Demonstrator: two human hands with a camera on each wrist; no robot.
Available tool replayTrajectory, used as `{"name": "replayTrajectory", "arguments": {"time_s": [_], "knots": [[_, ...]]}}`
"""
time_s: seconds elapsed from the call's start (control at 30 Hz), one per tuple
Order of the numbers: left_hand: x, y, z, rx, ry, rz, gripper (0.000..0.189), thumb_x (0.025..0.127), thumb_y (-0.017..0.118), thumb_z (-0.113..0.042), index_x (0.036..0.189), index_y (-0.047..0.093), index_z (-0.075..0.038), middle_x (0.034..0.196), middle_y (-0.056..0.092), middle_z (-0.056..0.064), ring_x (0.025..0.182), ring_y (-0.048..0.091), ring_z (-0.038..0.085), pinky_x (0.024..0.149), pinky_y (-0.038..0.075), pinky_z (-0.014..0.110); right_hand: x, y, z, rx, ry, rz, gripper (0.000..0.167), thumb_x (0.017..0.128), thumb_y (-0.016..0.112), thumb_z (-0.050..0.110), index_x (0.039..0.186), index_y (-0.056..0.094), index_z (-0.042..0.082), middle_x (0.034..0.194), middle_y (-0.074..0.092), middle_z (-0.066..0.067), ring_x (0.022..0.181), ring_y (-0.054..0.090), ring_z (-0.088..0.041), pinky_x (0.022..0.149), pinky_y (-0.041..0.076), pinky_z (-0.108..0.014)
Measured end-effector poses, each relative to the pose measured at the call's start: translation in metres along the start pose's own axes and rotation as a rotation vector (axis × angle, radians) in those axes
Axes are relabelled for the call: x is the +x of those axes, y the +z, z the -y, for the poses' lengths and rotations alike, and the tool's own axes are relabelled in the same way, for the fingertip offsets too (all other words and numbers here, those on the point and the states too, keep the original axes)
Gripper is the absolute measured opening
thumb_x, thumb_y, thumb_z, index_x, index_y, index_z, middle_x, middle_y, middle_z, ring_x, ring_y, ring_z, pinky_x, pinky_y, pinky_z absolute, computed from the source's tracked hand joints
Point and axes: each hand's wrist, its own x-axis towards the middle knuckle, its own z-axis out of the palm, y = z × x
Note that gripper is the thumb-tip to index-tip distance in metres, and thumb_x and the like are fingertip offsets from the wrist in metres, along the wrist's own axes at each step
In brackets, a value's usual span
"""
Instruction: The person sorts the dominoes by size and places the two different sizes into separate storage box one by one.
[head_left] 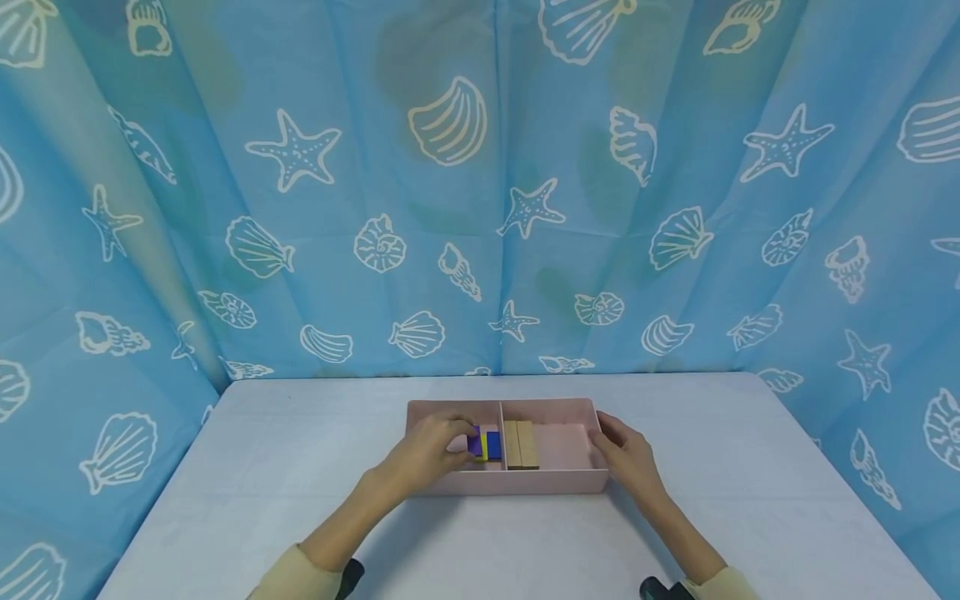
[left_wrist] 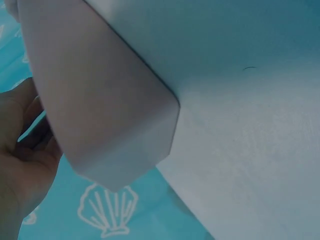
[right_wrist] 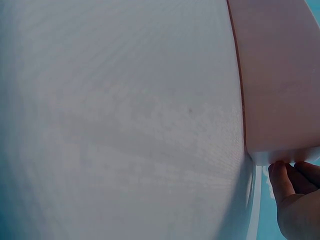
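Observation:
A shallow pink box with a divider stands on the white table. Over its left compartment, my left hand pinches a purple block between thumb and fingers. Beside that block are a yellow block and a blue block, near the divider. Wooden blocks lie together in the right compartment against the divider. My right hand holds the box's right end; its fingertips touch the end wall in the right wrist view. The left wrist view shows the box's outer wall, hiding what my left fingers hold.
The white cloth-covered table extends around the box on all sides. A blue curtain printed with shells and starfish hangs behind and beside the table.

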Motion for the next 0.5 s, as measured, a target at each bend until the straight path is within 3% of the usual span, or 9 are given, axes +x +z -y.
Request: {"name": "replayTrajectory", "arguments": {"time_s": [0.5], "knots": [[0.015,0.016,0.022,0.000,-0.051,0.075,0.024,0.084,0.079,-0.011,0.107,0.074,-0.004,0.103,0.071,0.003,0.099,0.065,0.017,0.089,0.055,0.031,0.002,0.001,-0.003,-0.006,-0.006,-0.011,0.051,0.103,0.052,0.022,0.146,0.042,-0.003,0.147,0.045,-0.024,0.134,0.043,-0.041,0.108,0.040,-0.050]]}}
